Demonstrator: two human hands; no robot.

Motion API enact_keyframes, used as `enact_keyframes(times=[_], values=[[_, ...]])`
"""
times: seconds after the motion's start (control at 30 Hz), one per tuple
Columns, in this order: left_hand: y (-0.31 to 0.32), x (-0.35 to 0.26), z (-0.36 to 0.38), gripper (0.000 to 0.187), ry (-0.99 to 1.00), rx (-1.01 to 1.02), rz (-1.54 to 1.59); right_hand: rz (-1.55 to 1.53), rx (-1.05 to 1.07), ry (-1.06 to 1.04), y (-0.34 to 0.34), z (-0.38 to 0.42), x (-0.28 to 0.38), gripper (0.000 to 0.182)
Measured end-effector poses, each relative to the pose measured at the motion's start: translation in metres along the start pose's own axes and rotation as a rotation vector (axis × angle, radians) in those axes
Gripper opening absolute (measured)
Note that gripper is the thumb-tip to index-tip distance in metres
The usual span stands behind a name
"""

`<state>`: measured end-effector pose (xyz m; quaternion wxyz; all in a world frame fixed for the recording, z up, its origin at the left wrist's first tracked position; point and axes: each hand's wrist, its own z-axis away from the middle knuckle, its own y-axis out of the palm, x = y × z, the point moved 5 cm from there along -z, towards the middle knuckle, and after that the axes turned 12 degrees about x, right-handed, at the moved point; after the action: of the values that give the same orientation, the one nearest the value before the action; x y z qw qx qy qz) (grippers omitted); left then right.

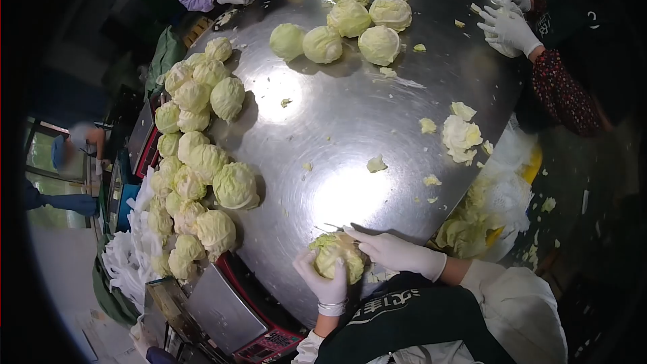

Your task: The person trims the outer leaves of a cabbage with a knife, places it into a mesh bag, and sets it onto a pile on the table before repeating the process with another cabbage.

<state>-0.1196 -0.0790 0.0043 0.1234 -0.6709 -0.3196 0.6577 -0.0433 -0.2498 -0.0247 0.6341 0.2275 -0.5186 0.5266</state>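
Observation:
My left hand [325,283], in a white glove, is wrapped round the lower left side of a pale green cabbage [335,254] just above the near edge of the metal table [296,168]. From the right, my gloved right hand [396,252] reaches to the top of the same cabbage, its fingers closed on what looks like a thin knife [334,227]. The blade lies along the cabbage's upper edge and is hard to make out. A brownish patch shows on the cabbage near my right fingertips.
Cabbages [192,182] are piled along the table's left side, with several more [348,17] at the far end. A red scale [229,303] stands lower left. Loose leaves [461,138] lie right, above a bag of trimmings [499,202]. Across the table, a co-worker's gloved hands [509,27] hold a curved knife.

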Motion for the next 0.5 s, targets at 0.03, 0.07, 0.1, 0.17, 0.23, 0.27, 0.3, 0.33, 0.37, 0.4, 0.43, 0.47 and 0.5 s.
enact_keyframes(times=[0.03, 0.07, 0.1, 0.17, 0.23, 0.27, 0.3, 0.33, 0.37, 0.4, 0.43, 0.47, 0.5], values=[[0.0, 0.002, 0.002, 0.048, 0.002, -0.005, -0.001, -0.139, 0.036, 0.016, 0.003, -0.006, -0.007, 0.059], [-0.001, 0.008, 0.004, 0.049, -0.01, -0.019, 0.051, -0.273, 0.071, 0.028, 0.005, -0.012, -0.013, 0.06], [-0.003, 0.013, 0.007, 0.05, -0.03, -0.027, 0.098, -0.276, 0.075, 0.023, 0.002, -0.01, -0.007, 0.06], [-0.008, 0.017, 0.011, 0.052, -0.041, -0.017, 0.076, -0.508, 0.19, 0.14, 0.001, 0.001, 0.001, 0.06], [-0.01, 0.017, 0.009, 0.054, -0.043, -0.013, 0.062, -0.416, 0.153, 0.077, 0.008, 0.006, -0.007, 0.059], [-0.009, 0.015, 0.009, 0.055, -0.042, 0.012, 0.05, -0.326, 0.112, 0.014, 0.01, 0.006, -0.008, 0.058], [-0.009, 0.013, 0.009, 0.056, -0.041, 0.039, 0.039, -0.327, 0.114, 0.016, 0.007, 0.009, -0.003, 0.058], [-0.009, 0.012, 0.01, 0.056, -0.043, 0.041, 0.04, -0.287, 0.095, 0.05, 0.001, 0.013, 0.002, 0.056], [-0.008, 0.01, 0.011, 0.055, -0.019, 0.048, 0.039, -0.246, 0.074, 0.086, -0.004, 0.016, 0.005, 0.054], [-0.006, 0.009, 0.012, 0.055, 0.006, 0.055, 0.037, -0.248, 0.07, 0.091, -0.005, 0.014, 0.005, 0.054], [-0.006, 0.01, 0.013, 0.055, 0.008, 0.059, 0.038, -0.234, 0.019, 0.048, -0.007, 0.007, 0.008, 0.051], [-0.008, 0.013, 0.013, 0.055, 0.007, 0.084, 0.057, -0.221, -0.028, 0.005, -0.008, 0.002, 0.009, 0.05], [-0.01, 0.016, 0.014, 0.056, 0.007, 0.104, 0.075, -0.22, -0.029, 0.004, -0.004, -0.004, 0.004, 0.05]])
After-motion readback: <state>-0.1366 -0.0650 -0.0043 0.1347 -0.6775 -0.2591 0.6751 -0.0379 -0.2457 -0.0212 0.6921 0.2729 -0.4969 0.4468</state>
